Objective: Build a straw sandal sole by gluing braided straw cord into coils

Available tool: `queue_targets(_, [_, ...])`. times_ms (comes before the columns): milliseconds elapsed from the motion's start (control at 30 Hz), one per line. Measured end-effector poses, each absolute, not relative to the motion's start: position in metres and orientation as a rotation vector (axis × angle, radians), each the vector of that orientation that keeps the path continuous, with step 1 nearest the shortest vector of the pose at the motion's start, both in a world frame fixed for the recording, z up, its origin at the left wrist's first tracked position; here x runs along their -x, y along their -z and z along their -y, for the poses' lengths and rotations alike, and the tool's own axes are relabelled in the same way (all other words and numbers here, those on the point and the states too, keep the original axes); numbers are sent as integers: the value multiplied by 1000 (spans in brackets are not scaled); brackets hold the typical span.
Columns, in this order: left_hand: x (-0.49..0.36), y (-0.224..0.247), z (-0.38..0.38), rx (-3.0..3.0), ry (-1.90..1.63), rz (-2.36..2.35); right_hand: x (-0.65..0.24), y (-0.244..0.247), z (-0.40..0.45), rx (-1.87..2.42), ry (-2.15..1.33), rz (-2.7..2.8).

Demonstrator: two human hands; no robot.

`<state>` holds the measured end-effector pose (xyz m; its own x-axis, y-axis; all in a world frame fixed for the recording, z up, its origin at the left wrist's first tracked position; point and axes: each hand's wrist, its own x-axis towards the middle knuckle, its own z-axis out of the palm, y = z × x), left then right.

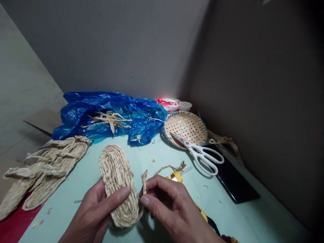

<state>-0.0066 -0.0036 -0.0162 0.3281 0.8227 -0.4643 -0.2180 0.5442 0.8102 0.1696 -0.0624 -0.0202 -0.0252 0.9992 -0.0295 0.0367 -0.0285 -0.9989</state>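
My left hand (pixel 101 206) grips a sandal sole (pixel 116 175) coiled from braided straw, thumb across its front and fingers behind. The sole is tilted up above the table. At its lower right edge, a loose end of straw cord (pixel 144 179) comes away from the coil. My right hand (pixel 172 206) pinches that cord between thumb and forefinger, a little apart from the sole. Behind my right hand lies a yellow tape measure (pixel 176 176), partly hidden, with another bit of twisted cord (pixel 167 167) beside it.
Finished straw sandals (pixel 58 165) lie at the left. A blue plastic bag (pixel 106 98) with loose straw (pixel 111 119) sits at the back. White-handled scissors (pixel 202 157) rest against a woven basket (pixel 186 126). A black phone or tablet (pixel 235 182) lies right, beside the wall.
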Motion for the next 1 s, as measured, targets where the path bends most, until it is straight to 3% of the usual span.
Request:
queue_targets(433, [7, 19, 10, -590, -756, -1010, -164, 20, 57, 1157, -1075, 1289])
queue_targets(567, [5, 28, 13, -797, -709, -939, -166, 23, 58, 1090, -1085, 1322])
queue_targets(700, [3, 27, 15, -1111, -758, -1141, -168, 27, 58, 1128, -1054, 1325])
queue_targets(1000, [-3, 20, 21, -1136, -879, -1391, -165, 23, 63, 1200, -1126, 1201])
